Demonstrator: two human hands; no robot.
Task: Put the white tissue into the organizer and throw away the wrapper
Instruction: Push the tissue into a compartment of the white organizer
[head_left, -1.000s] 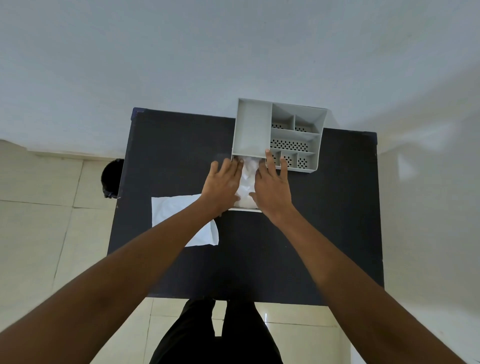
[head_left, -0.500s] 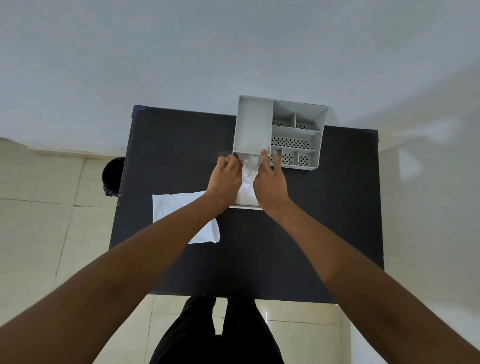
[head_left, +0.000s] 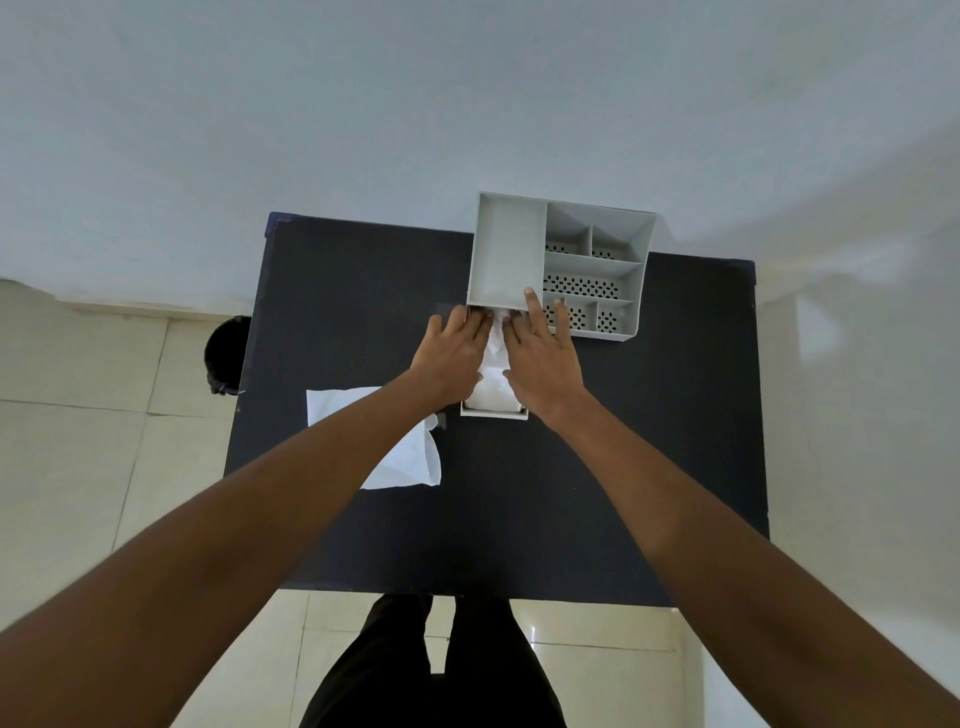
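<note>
Compared with half a second ago, both hands have flattened out: the fingers that were curled at the near edge of the organizer (head_left: 561, 265) are now stretched forward. The left hand (head_left: 454, 358) lies palm down with fingers spread, its tips right at the organizer's near wall. The right hand (head_left: 540, 358) is also open and flat, its index finger reaching over that wall into the large left compartment. Neither hand grips anything.

Between the two hands sits the white tissue (head_left: 493, 382), a stack lying in a shallow white tray-like piece just in front of the organizer, with a loose sheet sticking up toward it. The stack has not shifted.

The organizer's big left compartment looks bare inside. Its smaller compartments on the right, some with perforated floors, show nothing in them either.

The wrapper (head_left: 400, 457) lies flat on the black table (head_left: 623, 467), nearer the person than the organizer and to its left, partly under the left forearm. A dark bin (head_left: 223, 353) stands on the floor, well to the left of the organizer, past the table edge.
</note>
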